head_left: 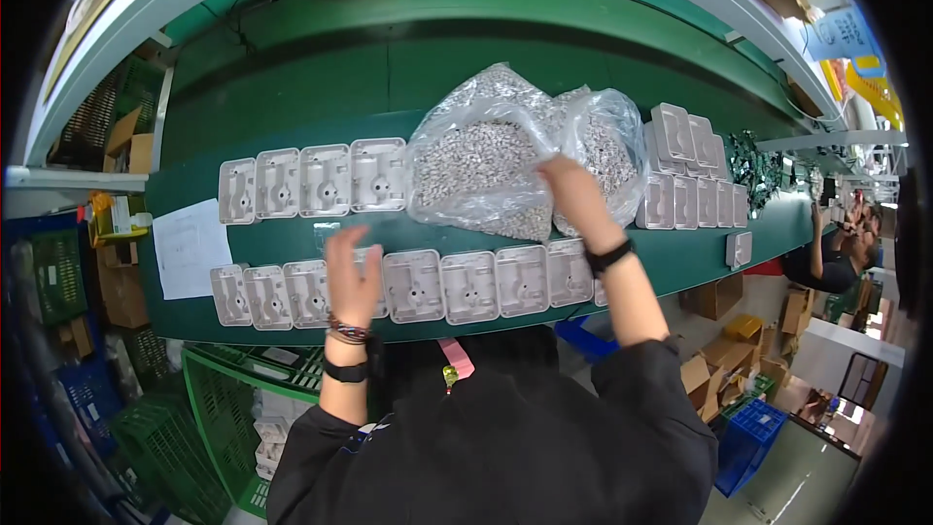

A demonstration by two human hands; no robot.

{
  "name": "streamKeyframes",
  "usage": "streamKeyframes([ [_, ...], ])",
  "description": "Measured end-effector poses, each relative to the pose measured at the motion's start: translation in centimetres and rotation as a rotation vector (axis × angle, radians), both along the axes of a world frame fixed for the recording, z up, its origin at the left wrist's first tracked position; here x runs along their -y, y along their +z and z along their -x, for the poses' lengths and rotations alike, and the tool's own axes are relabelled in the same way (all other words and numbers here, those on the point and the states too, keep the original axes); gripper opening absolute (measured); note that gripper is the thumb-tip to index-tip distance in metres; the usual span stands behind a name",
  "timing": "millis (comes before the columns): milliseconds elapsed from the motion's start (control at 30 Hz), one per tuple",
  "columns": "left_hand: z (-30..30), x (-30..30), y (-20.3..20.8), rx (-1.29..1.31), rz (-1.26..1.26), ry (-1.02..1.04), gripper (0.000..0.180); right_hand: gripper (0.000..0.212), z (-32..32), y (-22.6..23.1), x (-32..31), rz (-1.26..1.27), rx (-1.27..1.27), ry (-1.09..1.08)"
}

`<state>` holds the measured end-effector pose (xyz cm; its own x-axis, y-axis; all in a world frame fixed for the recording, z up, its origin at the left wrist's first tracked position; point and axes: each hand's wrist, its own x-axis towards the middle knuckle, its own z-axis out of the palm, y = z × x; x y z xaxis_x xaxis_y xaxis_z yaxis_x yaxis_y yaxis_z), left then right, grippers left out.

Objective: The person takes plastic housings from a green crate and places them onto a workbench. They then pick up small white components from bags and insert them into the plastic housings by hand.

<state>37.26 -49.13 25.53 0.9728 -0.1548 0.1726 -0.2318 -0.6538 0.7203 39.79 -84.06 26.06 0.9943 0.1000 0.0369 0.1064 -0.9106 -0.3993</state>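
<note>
One long green table (267,245). Two clear plastic bags, left one (453,208) larger, right one (623,123) beside it, both far of near tray row (469,289). Far tray row (326,181) left of bags. Left hand (350,272) above near row, fingers spread, seemingly empty. Right hand (571,192) where bags meet, fingers bent; cannot tell if gripping. Small grey pieces (476,157) inside bags.

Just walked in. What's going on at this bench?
A person is at a green bench. Their right hand is where two clear bags of small grey pieces meet; its grip is unclear. Their left hand appears open over the front row of grey trays. Four more trays sit behind at left, others right of the bags.
</note>
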Motion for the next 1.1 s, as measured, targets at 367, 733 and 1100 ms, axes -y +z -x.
streamKeyframes([
  [367,4.3,10.6,5.2,-0.175,-0.018,-0.304,0.013,0.015,-6.9,-9.9,-2.4,-0.029,0.074,0.141],
  [733,5.0,8.1,4.9,-0.128,-0.085,-0.095,0.011,0.012,-6.6,-5.5,-2.9,-0.547,0.168,-0.006],
  [1100,5.8,8.6,4.6,-0.201,-0.107,-0.121,0.013,0.013,-3.7,-9.5,11.7,-0.026,0.287,-0.467],
])
